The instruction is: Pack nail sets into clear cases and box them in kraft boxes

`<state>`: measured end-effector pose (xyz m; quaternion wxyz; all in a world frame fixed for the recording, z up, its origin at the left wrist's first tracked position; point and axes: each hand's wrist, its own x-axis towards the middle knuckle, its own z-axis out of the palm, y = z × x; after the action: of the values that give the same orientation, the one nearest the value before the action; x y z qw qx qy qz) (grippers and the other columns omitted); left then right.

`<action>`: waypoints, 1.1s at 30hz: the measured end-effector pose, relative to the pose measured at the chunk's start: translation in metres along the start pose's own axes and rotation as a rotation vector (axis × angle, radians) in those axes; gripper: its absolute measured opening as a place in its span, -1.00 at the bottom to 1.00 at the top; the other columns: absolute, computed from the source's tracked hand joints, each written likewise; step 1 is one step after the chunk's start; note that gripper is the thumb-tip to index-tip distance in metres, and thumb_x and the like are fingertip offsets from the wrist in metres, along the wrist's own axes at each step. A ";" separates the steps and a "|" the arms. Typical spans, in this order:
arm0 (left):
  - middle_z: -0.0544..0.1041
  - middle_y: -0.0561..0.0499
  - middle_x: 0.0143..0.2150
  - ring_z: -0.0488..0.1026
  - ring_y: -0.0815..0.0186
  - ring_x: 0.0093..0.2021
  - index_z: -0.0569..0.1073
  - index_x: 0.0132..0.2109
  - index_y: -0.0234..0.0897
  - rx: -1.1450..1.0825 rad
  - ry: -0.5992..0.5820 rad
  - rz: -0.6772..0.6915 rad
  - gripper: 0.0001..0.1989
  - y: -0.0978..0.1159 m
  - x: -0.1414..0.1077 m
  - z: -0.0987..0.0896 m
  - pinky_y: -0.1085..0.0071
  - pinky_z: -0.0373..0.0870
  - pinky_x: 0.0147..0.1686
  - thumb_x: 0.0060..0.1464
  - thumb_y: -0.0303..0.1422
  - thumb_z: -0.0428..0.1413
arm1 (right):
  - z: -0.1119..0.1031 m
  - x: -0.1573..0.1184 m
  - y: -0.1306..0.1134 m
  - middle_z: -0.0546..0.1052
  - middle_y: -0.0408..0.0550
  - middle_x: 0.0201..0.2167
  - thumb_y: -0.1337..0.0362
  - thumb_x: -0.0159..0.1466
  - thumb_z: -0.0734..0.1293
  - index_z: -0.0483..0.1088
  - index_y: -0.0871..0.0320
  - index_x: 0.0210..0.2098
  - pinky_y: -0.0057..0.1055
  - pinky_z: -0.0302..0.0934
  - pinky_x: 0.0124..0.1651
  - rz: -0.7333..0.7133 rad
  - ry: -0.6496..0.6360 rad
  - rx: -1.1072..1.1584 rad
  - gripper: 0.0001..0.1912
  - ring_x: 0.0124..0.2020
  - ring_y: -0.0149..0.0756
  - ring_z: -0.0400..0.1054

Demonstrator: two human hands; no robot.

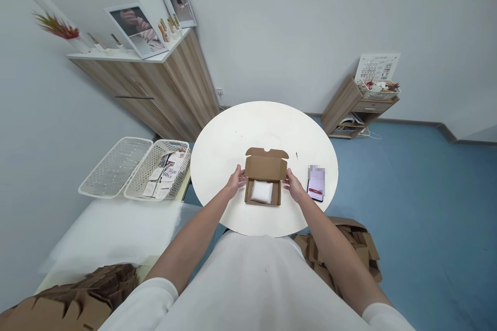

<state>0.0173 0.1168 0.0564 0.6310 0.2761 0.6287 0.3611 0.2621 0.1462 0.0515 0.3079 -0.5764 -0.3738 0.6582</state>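
Note:
A small brown cardboard mailer box stands with its lid raised on the white round table. Inside the box lies a white, soft-looking wrapped packet. My left hand is at the box's left side, its thumb apart from the fingers and the fingertips by the hinge line. On the opposite side, my right hand has its fingers stretched toward the box's right edge, the thumb close to the lid. Whether the fingertips press on the cardboard is too small to tell.
A phone lies on the table's right. Two white baskets, one holding printed cards, stand left beside white sheeting. Flat brown boxes are piled lower left, more cardboard lower right. A wooden cabinet stands behind.

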 end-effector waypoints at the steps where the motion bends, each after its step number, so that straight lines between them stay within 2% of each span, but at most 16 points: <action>1: 0.30 -0.09 0.10 0.23 0.14 0.07 0.31 0.02 -0.22 -0.002 -0.010 0.016 -0.31 0.001 0.000 0.001 0.25 0.20 -0.05 0.00 0.14 -0.33 | 0.000 -0.001 -0.002 0.35 -0.16 -0.04 -0.19 0.09 0.07 0.35 -0.04 -0.15 -0.38 0.15 -0.24 -0.024 0.004 -0.023 -0.47 -0.23 -0.30 0.24; 4: 0.26 -0.03 0.14 0.19 0.14 0.10 0.30 0.04 -0.15 -0.010 -0.047 0.059 -0.31 0.003 -0.001 0.002 0.23 0.17 -0.03 0.00 0.14 -0.38 | -0.002 -0.006 -0.007 0.28 -0.17 0.05 -0.16 0.11 0.08 0.32 -0.05 -0.08 -0.32 0.10 -0.10 -0.080 0.030 -0.117 -0.48 -0.08 -0.23 0.18; 6: 0.25 -0.01 0.14 0.17 0.15 0.10 0.31 0.05 -0.13 -0.003 -0.058 0.071 -0.30 0.003 -0.002 0.002 0.23 0.17 -0.04 0.01 0.13 -0.42 | -0.003 -0.008 -0.008 0.26 -0.15 0.06 -0.14 0.12 0.09 0.30 -0.04 -0.05 -0.29 0.07 -0.05 -0.110 0.047 -0.178 -0.47 -0.06 -0.21 0.15; 10: 0.31 -0.03 0.08 0.21 0.18 0.02 0.33 0.04 -0.14 0.081 -0.030 0.086 -0.31 -0.002 -0.005 0.002 0.28 0.23 -0.13 0.04 0.10 -0.43 | -0.003 -0.009 -0.006 0.29 -0.09 -0.03 -0.09 0.12 0.10 0.29 0.00 -0.04 -0.27 0.09 -0.07 -0.144 0.062 -0.268 -0.49 -0.12 -0.23 0.17; 14: 0.34 -0.07 -0.02 0.28 0.23 -0.08 0.30 0.06 -0.19 0.129 -0.035 0.089 -0.30 -0.006 -0.007 0.003 0.36 0.26 -0.22 0.05 0.08 -0.44 | -0.005 -0.010 -0.004 0.36 -0.11 -0.19 0.08 0.10 0.16 0.28 -0.01 -0.04 -0.34 0.14 -0.18 -0.155 -0.020 -0.254 -0.57 -0.26 -0.30 0.21; 16: 0.35 -0.08 -0.05 0.30 0.25 -0.11 0.24 0.11 -0.20 0.106 -0.052 0.090 -0.28 -0.006 -0.010 0.003 0.39 0.26 -0.26 0.03 0.10 -0.45 | -0.006 -0.011 -0.004 0.38 -0.13 -0.26 0.23 0.02 0.20 0.24 -0.01 -0.01 -0.38 0.14 -0.24 -0.164 -0.042 -0.256 -0.51 -0.30 -0.33 0.22; 18: 0.36 -0.09 -0.10 0.32 0.25 -0.15 0.15 0.17 -0.20 0.059 -0.077 0.090 -0.25 -0.007 -0.013 0.003 0.39 0.26 -0.29 0.01 0.12 -0.47 | -0.008 -0.013 -0.004 0.37 -0.15 -0.30 0.34 -0.06 0.20 0.16 0.01 0.06 -0.41 0.13 -0.29 -0.171 -0.056 -0.266 -0.36 -0.34 -0.34 0.22; 22: 0.39 -0.05 -0.22 0.35 0.26 -0.20 -0.02 0.23 -0.15 0.039 -0.128 0.050 -0.22 -0.008 -0.019 0.002 0.39 0.24 -0.32 -0.01 0.14 -0.52 | -0.010 -0.015 -0.004 0.35 -0.18 -0.33 0.41 -0.12 0.18 0.03 0.01 0.14 -0.44 0.11 -0.34 -0.162 -0.119 -0.282 -0.21 -0.40 -0.40 0.20; 25: 0.39 -0.01 -0.30 0.36 0.26 -0.21 -0.05 0.23 -0.10 0.088 -0.152 0.015 -0.24 -0.009 -0.024 0.002 0.39 0.22 -0.32 -0.02 0.14 -0.54 | -0.009 -0.015 -0.004 0.33 -0.21 -0.41 0.42 -0.12 0.18 0.11 0.02 0.11 -0.44 0.09 -0.34 -0.155 -0.168 -0.285 -0.24 -0.43 -0.41 0.19; 28: 0.40 0.01 -0.34 0.35 0.26 -0.20 0.02 0.21 -0.05 0.136 -0.169 0.001 -0.25 -0.009 -0.027 0.002 0.39 0.22 -0.30 -0.02 0.14 -0.55 | -0.009 -0.014 -0.005 0.31 -0.23 -0.47 0.42 -0.12 0.18 0.18 0.03 0.07 -0.43 0.08 -0.32 -0.159 -0.188 -0.271 -0.30 -0.44 -0.42 0.17; 33: 0.40 -0.01 -0.28 0.34 0.24 -0.17 0.09 0.18 -0.05 0.118 -0.164 0.005 -0.24 -0.003 -0.030 0.002 0.39 0.22 -0.29 -0.03 0.15 -0.55 | -0.011 -0.009 -0.004 0.31 -0.21 -0.49 0.36 -0.08 0.18 0.27 0.04 -0.02 -0.42 0.10 -0.31 -0.132 -0.203 -0.184 -0.42 -0.44 -0.40 0.18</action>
<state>0.0209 0.0910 0.0717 0.6619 0.3430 0.5945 0.3013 0.2745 0.1421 0.0587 0.2573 -0.5069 -0.4987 0.6543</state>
